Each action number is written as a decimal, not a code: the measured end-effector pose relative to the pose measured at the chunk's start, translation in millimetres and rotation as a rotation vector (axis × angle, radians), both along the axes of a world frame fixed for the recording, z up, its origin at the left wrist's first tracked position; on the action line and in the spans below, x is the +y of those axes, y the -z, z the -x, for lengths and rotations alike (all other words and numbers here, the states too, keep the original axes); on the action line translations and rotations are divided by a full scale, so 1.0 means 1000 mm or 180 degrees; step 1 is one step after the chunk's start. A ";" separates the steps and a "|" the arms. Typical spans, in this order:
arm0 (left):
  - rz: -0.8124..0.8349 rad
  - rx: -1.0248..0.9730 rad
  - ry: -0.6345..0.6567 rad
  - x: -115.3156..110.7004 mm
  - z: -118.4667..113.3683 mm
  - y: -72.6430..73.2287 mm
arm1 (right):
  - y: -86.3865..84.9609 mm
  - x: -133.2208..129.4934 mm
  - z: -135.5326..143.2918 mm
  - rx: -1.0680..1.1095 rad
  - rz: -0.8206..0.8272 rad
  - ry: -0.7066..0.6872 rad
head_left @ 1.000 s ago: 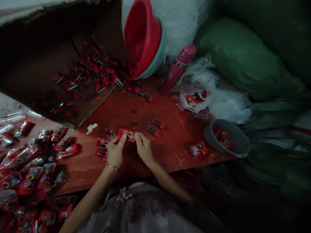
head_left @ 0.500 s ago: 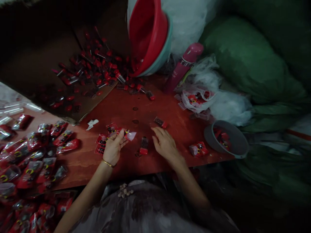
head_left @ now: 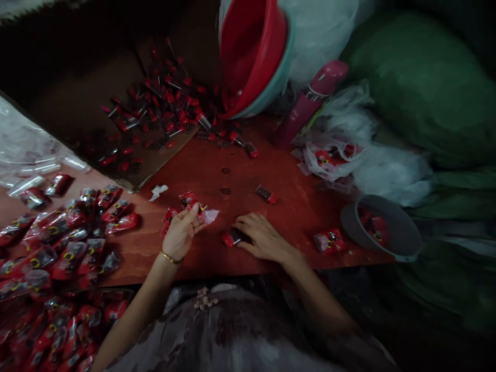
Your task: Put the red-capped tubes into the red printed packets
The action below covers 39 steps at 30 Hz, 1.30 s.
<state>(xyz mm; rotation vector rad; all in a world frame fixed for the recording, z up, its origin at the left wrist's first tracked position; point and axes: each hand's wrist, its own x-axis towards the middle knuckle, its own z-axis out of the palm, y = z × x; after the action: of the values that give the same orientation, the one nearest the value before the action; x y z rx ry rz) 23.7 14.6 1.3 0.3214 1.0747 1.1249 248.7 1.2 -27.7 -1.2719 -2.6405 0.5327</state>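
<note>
My left hand (head_left: 181,232) pinches a small printed red wrapper (head_left: 202,211) with a clear, pale end. Flat red wrappers (head_left: 169,216) lie under and beside that hand on the red table (head_left: 201,261). To the right, my right hand (head_left: 259,235) has its fingers curled around the dark end of a red-capped tube (head_left: 230,238) lying on the table. Another red-capped tube (head_left: 266,194) rests just beyond the right hand.
A box (head_left: 155,165) of red-capped tubes opens at the back left, beside stacked red and teal basins (head_left: 271,57). Packed pieces (head_left: 73,258) pile up at left. A pink bottle (head_left: 306,106), plastic bags (head_left: 391,173), a packet (head_left: 330,241) and a grey bowl (head_left: 406,235) are at right.
My right hand has come down and left onto the nearer tube, which now lies turned more sideways. My left hand still holds the wrapper. The whole view has shifted slightly.
</note>
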 end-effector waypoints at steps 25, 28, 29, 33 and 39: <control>-0.1007 0.0840 0.0439 -0.008 -0.007 0.008 | -0.006 -0.022 0.024 0.1817 -0.0240 0.1186; -0.0908 0.0523 0.0302 -0.008 -0.012 0.009 | -0.005 -0.022 0.029 0.1823 -0.0468 0.1250; -0.0862 0.0465 0.0268 -0.009 -0.015 0.009 | -0.005 -0.022 0.030 0.1823 -0.0554 0.1260; -0.0622 0.0380 0.0023 -0.010 -0.026 0.011 | -0.004 -0.019 0.037 0.1774 -0.0847 0.1247; -0.0338 0.0220 -0.0337 -0.013 -0.035 0.014 | -0.001 -0.017 0.049 0.1644 -0.1159 0.1430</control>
<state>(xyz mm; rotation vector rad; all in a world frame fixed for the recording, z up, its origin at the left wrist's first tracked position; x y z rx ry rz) 58.8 2.0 -12.3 0.3934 1.1051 1.2759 200.0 -16.1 -26.5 -1.3286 -1.8510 0.2453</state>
